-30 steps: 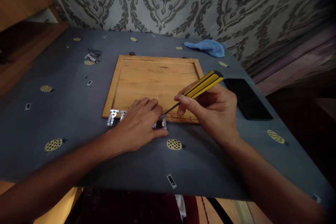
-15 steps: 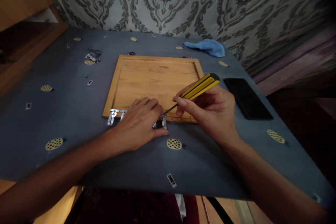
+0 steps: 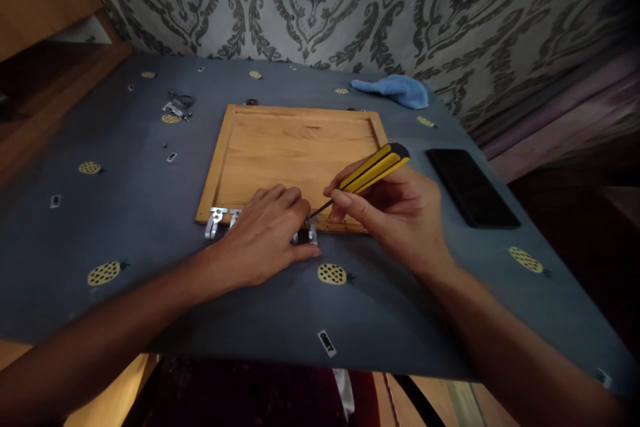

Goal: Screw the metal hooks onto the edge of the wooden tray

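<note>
A wooden board (image 3: 300, 160) with a raised frame lies flat on the table. Along its near edge runs a silver metal hook rail (image 3: 216, 221), its middle covered by my left hand (image 3: 270, 230). The left fingers are curled over the rail and the board's edge, with the thumb on the near side by the rightmost hook. My right hand (image 3: 400, 213) grips a yellow and black screwdriver (image 3: 373, 170), tilted up to the right. The screwdriver's tip meets the rail's right end, beside the left fingers; any screw there is too small to make out.
On the right lies a black phone (image 3: 473, 188), and at the back right a blue cloth (image 3: 395, 90). Small metal parts (image 3: 176, 105) sit at the back left of the patterned tablecloth (image 3: 150, 213). Wooden furniture (image 3: 45, 0) stands left; a patterned wall is behind.
My right hand and the screwdriver handle have shifted slightly left and down, while the tip stays at the rail's right end. The left hand has not visibly moved.
</note>
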Demonstrator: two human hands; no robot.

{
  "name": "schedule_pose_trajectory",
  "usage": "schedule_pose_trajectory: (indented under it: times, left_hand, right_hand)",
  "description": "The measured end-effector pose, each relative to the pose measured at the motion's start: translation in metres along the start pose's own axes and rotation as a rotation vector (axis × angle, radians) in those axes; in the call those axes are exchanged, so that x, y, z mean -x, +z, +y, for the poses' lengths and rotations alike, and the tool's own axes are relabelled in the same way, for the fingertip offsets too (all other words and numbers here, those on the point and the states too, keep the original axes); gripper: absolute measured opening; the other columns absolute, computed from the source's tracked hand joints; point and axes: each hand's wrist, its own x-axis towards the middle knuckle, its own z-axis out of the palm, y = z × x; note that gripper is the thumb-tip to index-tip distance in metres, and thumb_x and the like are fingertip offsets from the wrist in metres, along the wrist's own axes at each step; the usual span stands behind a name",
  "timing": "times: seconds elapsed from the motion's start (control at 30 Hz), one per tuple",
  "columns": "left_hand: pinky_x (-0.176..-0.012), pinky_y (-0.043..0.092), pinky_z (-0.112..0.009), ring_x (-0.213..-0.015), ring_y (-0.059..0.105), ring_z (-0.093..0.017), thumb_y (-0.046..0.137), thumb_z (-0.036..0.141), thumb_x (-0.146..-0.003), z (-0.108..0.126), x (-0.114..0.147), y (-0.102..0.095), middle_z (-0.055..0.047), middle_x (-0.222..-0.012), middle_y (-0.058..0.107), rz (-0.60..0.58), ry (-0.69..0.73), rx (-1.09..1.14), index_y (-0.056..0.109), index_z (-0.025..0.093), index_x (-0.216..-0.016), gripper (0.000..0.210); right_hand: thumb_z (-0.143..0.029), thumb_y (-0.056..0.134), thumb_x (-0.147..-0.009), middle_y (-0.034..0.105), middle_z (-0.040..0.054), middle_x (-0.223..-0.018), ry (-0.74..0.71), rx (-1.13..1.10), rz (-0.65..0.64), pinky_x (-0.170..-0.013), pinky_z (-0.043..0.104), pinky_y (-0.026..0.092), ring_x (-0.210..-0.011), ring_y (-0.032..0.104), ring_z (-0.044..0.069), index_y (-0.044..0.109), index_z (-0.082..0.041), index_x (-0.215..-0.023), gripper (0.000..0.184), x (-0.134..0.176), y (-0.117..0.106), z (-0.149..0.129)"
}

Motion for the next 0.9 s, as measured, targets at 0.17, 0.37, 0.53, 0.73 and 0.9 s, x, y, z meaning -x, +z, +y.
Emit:
schedule_pose_trajectory:
  times: [0.17, 0.37, 0.53, 0.73, 0.9]
  left_hand:
    - [-0.091, 0.045, -0.042, -0.105, 0.053, -0.027, 0.072, 0.047, -0.085, 0.0003, -0.0005, 0.0001, -0.007, -0.106, 0.059, -0.011, -0.003, -0.017, 0.058, 0.015, -0.101, 0.039]
    - [-0.091, 0.044, -0.041, -0.105, 0.054, -0.027, 0.072, 0.048, -0.086, 0.0009, 0.0000, -0.0006, -0.007, -0.106, 0.059, 0.000, -0.007, -0.014, 0.057, 0.016, -0.100, 0.037]
    - [-0.091, 0.044, -0.042, -0.106, 0.053, -0.027, 0.072, 0.045, -0.086, 0.0022, -0.0004, -0.0026, -0.007, -0.107, 0.059, -0.018, -0.023, 0.004, 0.057, 0.016, -0.099, 0.035]
    - [-0.091, 0.044, -0.042, -0.107, 0.053, -0.027, 0.072, 0.046, -0.086, 0.0013, -0.0002, -0.0014, -0.007, -0.108, 0.059, -0.015, -0.015, -0.017, 0.058, 0.016, -0.100, 0.037]
    - [-0.090, 0.045, -0.042, -0.106, 0.053, -0.027, 0.070, 0.049, -0.087, 0.0001, 0.0000, 0.0013, -0.008, -0.110, 0.061, 0.010, -0.002, -0.031, 0.059, 0.015, -0.104, 0.039]
  right_hand:
    - [-0.042, 0.071, -0.090, 0.071, 0.0001, -0.088, 0.031, -0.004, -0.062, -0.066, 0.026, 0.060, -0.063, 0.068, 0.010, 0.070, -0.023, -0.106, 0.025, -0.0027, -0.0039, -0.0043]
    - [-0.043, 0.076, -0.085, 0.073, 0.0009, -0.095, 0.039, -0.022, -0.017, -0.060, 0.025, 0.059, -0.058, 0.065, 0.009, 0.070, -0.023, -0.096, 0.024, -0.0031, -0.0018, -0.0037]
    - [-0.043, 0.080, -0.080, 0.073, 0.0003, -0.086, 0.043, 0.041, 0.033, -0.055, 0.025, 0.058, -0.054, 0.062, 0.009, 0.068, -0.023, -0.084, 0.024, -0.0018, -0.0027, -0.0041]
    - [-0.044, 0.080, -0.080, 0.073, 0.0001, -0.087, 0.062, 0.013, -0.005, -0.059, 0.025, 0.059, -0.060, 0.066, 0.011, 0.068, -0.023, -0.088, 0.026, -0.0027, -0.0050, -0.0043]
    - [-0.046, 0.077, -0.083, 0.074, 0.0030, -0.096, 0.073, 0.025, -0.051, -0.069, 0.029, 0.062, -0.066, 0.069, 0.012, 0.072, -0.022, -0.102, 0.031, -0.0038, -0.0048, -0.0055]
